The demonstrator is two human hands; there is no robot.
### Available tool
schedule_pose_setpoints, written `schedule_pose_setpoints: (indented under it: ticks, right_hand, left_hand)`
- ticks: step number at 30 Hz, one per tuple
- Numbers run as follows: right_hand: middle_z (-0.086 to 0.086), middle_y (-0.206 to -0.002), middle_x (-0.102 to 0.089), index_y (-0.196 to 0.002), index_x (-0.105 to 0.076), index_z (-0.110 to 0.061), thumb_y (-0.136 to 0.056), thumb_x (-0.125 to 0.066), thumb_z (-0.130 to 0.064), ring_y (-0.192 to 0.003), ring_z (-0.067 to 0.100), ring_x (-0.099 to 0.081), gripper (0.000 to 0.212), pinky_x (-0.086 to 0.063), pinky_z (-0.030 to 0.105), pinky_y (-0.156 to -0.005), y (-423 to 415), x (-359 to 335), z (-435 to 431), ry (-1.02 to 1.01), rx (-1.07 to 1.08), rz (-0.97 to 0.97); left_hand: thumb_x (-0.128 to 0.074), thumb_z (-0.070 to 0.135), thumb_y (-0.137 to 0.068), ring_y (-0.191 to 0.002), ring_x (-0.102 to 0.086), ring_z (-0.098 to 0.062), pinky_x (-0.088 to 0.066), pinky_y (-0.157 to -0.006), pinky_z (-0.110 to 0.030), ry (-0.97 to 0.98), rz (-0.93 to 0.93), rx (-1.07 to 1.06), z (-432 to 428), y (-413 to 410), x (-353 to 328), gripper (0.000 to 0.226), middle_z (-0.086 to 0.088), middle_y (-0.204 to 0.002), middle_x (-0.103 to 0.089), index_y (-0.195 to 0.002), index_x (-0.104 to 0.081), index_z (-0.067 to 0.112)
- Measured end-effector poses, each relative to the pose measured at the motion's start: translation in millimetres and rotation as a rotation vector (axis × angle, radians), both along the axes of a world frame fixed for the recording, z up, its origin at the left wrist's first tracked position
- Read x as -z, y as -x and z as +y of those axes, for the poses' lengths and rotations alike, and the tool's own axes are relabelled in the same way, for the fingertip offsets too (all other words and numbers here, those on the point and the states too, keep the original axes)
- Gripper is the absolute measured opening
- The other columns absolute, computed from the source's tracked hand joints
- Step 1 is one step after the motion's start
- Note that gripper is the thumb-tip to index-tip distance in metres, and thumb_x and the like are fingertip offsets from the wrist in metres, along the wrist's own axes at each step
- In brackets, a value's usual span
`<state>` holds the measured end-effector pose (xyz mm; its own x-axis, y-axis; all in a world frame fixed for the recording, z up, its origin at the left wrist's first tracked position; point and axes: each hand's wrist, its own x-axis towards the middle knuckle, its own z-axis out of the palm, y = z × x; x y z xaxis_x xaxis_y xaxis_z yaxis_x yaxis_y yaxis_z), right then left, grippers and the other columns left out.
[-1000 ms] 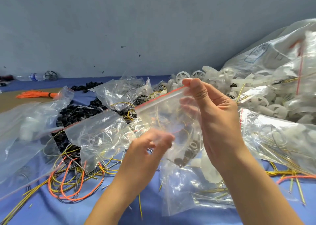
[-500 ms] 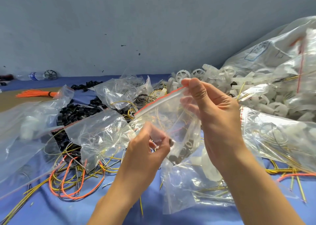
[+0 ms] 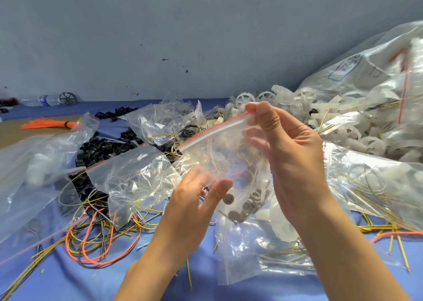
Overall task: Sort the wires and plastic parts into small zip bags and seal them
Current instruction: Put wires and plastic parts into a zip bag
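Observation:
I hold up a small clear zip bag (image 3: 219,149) with a red strip along its mouth. My right hand (image 3: 290,154) pinches its top right corner between thumb and fingers. My left hand (image 3: 194,200) is lower, with thumb and fingers closed on the bag's lower left side. Inside the bag lie several grey plastic rings (image 3: 247,207) and a thin yellow wire. Loose orange, yellow and black wires (image 3: 96,239) sprawl on the blue cloth at the lower left. A heap of black rings (image 3: 98,147) lies behind them, and white plastic wheels (image 3: 343,122) are piled at the right.
Filled zip bags lie all round: one at the left (image 3: 132,177), one at the right (image 3: 370,181), one under my hands (image 3: 263,255). A big plastic sack (image 3: 366,72) leans at the far right. An orange wire bundle (image 3: 50,124) and a bottle (image 3: 45,99) lie by the wall.
My left hand has shifted along the bag's lower left side and re-gripped it. My right hand has kept its pinch on the top corner, and the bag has hardly moved.

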<state>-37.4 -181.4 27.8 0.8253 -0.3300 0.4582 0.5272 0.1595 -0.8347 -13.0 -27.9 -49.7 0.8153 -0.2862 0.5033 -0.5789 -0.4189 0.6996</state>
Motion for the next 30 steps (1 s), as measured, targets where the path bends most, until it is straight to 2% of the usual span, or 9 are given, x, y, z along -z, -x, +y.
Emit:
schedule_pose_setpoints:
  ticks: [4, 8, 10, 15, 17, 20, 24, 27, 30]
  right_hand:
    - [-0.004, -0.081, -0.066, -0.089, -0.078, -0.023, -0.083, -0.064, -0.039, -0.073, 0.014, -0.061, 0.022, -0.052, 0.030, -0.078, 0.4, 0.6, 0.6, -0.010, -0.015, -0.003]
    - [-0.005, -0.081, -0.065, -0.089, -0.078, -0.024, -0.084, -0.064, -0.038, -0.072, 0.013, -0.060, 0.021, -0.053, 0.025, -0.073, 0.5, 1.1, 3.2, -0.033, -0.093, -0.018]
    - [-0.003, -0.082, -0.065, -0.090, -0.078, -0.023, -0.085, -0.064, -0.038, -0.072, 0.013, -0.061, 0.021, -0.053, 0.026, -0.073, 0.0, 2.1, 3.9, -0.018, -0.137, -0.024]
    - [-0.006, -0.101, -0.073, -0.119, -0.066, -0.030, -0.078, -0.067, -0.051, -0.091, 0.008, -0.070, 0.045, -0.054, 0.022, -0.080, -7.6, 9.0, -7.7, 0.231, -0.184, 0.091]
    - [-0.004, -0.103, -0.075, -0.120, -0.064, -0.027, -0.080, -0.070, -0.044, -0.093, 0.007, -0.071, 0.044, -0.054, 0.020, -0.073, -7.1, 17.0, -8.4, 0.331, -0.329, 0.254]
    - [-0.004, -0.096, -0.076, -0.109, -0.071, -0.023, -0.096, -0.061, -0.021, -0.089, 0.014, -0.072, 0.016, -0.059, 0.030, -0.072, -3.6, 29.4, 0.6, 0.350, -0.476, 0.340]
    - [0.005, -0.090, -0.074, -0.098, -0.074, -0.018, -0.096, -0.059, -0.012, -0.072, 0.017, -0.070, 0.017, -0.057, 0.029, -0.057, -8.7, 34.7, -0.6, 0.192, -0.328, 0.364]
    - [0.010, -0.093, -0.072, -0.099, -0.074, -0.016, -0.094, -0.060, -0.011, -0.076, 0.019, -0.069, 0.016, -0.057, 0.029, -0.063, -10.5, 37.0, -4.6, 0.098, -0.390, 0.363]
    - [0.012, -0.096, -0.070, -0.100, -0.073, -0.012, -0.092, -0.061, -0.007, -0.083, 0.016, -0.068, 0.016, -0.057, 0.027, -0.073, -11.2, 38.8, -8.1, -0.005, -0.532, 0.408]
  left_hand:
    - [-0.063, 0.048, -0.089, -0.073, -0.071, -0.014, -0.047, -0.073, -0.026, 0.210, 0.105, 0.029, -4.2, 1.1, 0.5, 0.024, 0.005, -0.082, -0.065, -0.084, -0.054, 0.026]
    - [-0.058, 0.044, -0.089, -0.075, -0.071, -0.015, -0.051, -0.082, -0.029, 0.255, 0.250, 0.218, -5.5, 0.7, -3.7, 0.032, 0.015, -0.103, -0.070, -0.116, -0.062, 0.028]
    - [-0.053, 0.044, -0.092, -0.074, -0.069, -0.012, -0.050, -0.075, -0.018, 0.271, 0.289, 0.257, -5.8, 1.7, -3.9, 0.031, 0.011, -0.101, -0.073, -0.113, -0.070, 0.029]
    - [-0.057, 0.041, -0.087, -0.074, -0.072, -0.025, -0.056, -0.054, -0.033, 0.605, 0.393, 0.225, -4.8, -0.1, -14.4, 0.030, -0.011, -0.093, -0.074, -0.094, -0.074, 0.017]
    - [-0.055, 0.043, -0.090, -0.079, -0.072, -0.030, -0.057, -0.065, -0.045, 0.675, 0.408, 0.206, 0.0, -5.3, -19.2, 0.033, -0.012, -0.097, -0.074, -0.097, -0.073, 0.016]
    - [-0.050, 0.040, -0.098, -0.098, -0.068, -0.040, -0.054, -0.079, -0.056, 0.663, 0.402, 0.240, 3.6, -8.8, -19.4, 0.038, -0.016, -0.109, -0.071, -0.104, -0.070, 0.008]
    - [-0.065, 0.034, -0.083, -0.098, -0.068, -0.025, -0.059, -0.074, -0.034, 0.669, 0.570, 0.255, 2.1, -7.9, -10.6, 0.024, -0.011, -0.106, -0.072, -0.101, -0.072, 0.019]
    - [-0.076, 0.031, -0.081, -0.069, -0.067, -0.020, -0.053, -0.055, -0.026, 0.586, 0.588, 0.270, 6.0, -6.8, -8.7, 0.021, -0.011, -0.091, -0.072, -0.099, -0.072, 0.022]
    - [-0.069, 0.025, -0.081, -0.055, -0.057, -0.016, -0.049, -0.053, -0.025, 0.620, 0.461, 0.257, 15.0, -12.2, -9.3, 0.012, -0.008, -0.080, -0.068, -0.091, -0.073, 0.020]
